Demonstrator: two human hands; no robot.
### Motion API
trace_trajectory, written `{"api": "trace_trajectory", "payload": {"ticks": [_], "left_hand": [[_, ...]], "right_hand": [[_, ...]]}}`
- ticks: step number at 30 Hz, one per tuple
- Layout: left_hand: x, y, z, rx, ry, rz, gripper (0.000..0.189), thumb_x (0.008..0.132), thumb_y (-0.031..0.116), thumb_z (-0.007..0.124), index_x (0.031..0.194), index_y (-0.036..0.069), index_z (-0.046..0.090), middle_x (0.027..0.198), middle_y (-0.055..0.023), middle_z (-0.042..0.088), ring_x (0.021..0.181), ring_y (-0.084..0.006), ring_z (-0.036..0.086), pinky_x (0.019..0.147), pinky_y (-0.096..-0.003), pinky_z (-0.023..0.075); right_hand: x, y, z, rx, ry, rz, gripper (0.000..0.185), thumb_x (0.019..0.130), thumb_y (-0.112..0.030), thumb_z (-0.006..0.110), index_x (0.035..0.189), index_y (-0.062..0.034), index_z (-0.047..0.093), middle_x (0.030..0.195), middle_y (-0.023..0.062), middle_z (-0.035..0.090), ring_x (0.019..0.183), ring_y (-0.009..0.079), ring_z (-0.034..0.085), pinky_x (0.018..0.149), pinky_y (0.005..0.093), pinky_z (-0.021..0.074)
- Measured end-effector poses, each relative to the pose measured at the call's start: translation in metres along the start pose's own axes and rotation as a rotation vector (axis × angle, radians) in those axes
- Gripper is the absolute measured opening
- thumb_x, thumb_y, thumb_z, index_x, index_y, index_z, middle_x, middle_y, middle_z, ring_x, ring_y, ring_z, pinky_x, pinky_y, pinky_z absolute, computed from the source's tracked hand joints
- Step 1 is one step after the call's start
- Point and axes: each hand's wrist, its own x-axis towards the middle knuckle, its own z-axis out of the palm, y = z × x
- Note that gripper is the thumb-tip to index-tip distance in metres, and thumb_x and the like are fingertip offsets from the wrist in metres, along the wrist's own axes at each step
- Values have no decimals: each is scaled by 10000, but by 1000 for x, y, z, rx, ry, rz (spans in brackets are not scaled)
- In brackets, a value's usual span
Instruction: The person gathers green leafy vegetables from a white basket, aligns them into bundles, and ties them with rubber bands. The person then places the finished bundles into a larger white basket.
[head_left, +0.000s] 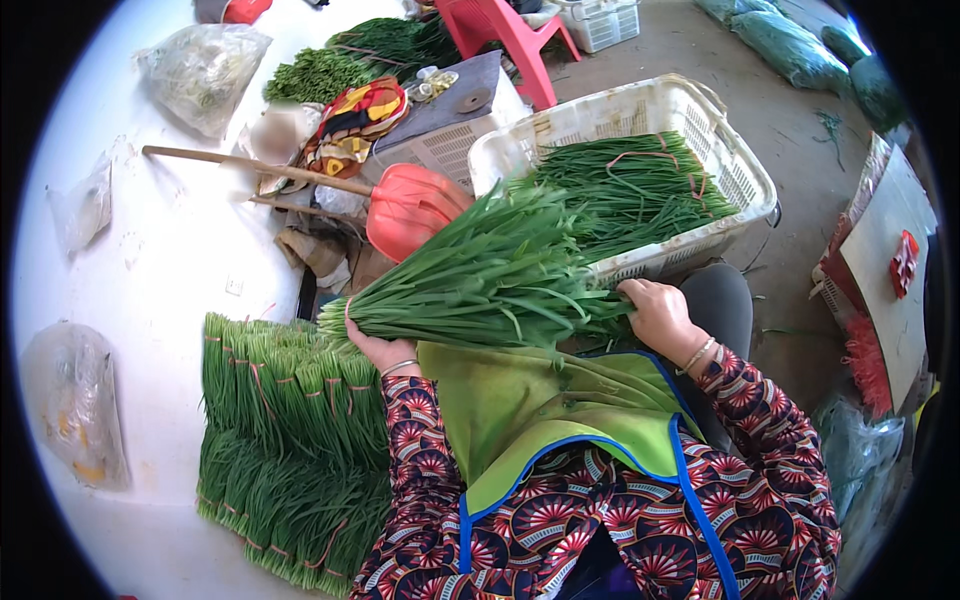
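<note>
A large fanned bundle of green chives (480, 277) lies across my lap, over a green apron (525, 405). My left hand (382, 351) holds its pale stem end, where a pink band goes round the stems. At the leaf tips, my right hand (660, 313) has its fingers closed on some leaf ends. Beyond the bundle is a white plastic basket (750, 187) with banded chives (630, 187) in it. Rows of banded chive bundles (292, 450) are stacked to my left.
A red shovel (412, 206) with a wooden handle lies ahead, near a patterned cloth (360, 124) and a covered crate (450, 142). Behind stands a red plastic chair (517, 45). Plastic bags (75, 405) are at the left; a flat board (885, 277) leans at the right.
</note>
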Motion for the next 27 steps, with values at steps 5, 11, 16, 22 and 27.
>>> {"api": "trace_trajectory", "payload": {"ticks": [5, 11, 16, 22, 27], "left_hand": [[18, -1, -46, -24, 46, -81, 475, 914, 494, 553, 1187, 116, 645, 1230, -61, 648, 1120, -291, 590, 996, -478, 467], [38, -1, -93, 126, 86, -68, 636, 883, 624, 447, 1296, 164, 591, 1369, -68, 556, 1237, -351, 503, 1008, -594, 409], [12, -10, -58, 170, 201, -119, 672, 885, 656, 413, 1322, 172, 576, 1378, -62, 554, 1234, -354, 515, 1010, -611, 412], [3, -11, -47, 85, 125, -31, 602, 919, 579, 442, 1295, 133, 589, 1327, -88, 591, 1191, -329, 559, 1014, -533, 457], [-11, -18, -21, 19, -10, 80, 458, 963, 448, 474, 1231, 104, 614, 1228, -77, 643, 1120, -275, 605, 995, -453, 489]], "right_hand": [[2, -5, -6, 92, -9, -1, 240, 768, -41, 616, 1005, -62, 650, 903, 138, 689, 817, 336, 670, 710, 432, 546], [11, -18, -19, 207, 86, -42, 182, 810, -61, 650, 990, -34, 657, 864, 157, 690, 777, 353, 668, 679, 423, 547], [20, -34, -44, 264, 178, -67, 195, 792, -17, 650, 986, -14, 653, 847, 150, 681, 738, 352, 662, 642, 401, 544], [55, -97, -67, 304, 373, -392, 176, 746, -48, 736, 909, -41, 669, 797, 91, 632, 684, 273, 630, 604, 357, 523], [68, -119, -54, 156, 213, -515, 131, 756, -70, 732, 863, -69, 658, 772, 58, 592, 667, 242, 619, 583, 360, 505]]}}
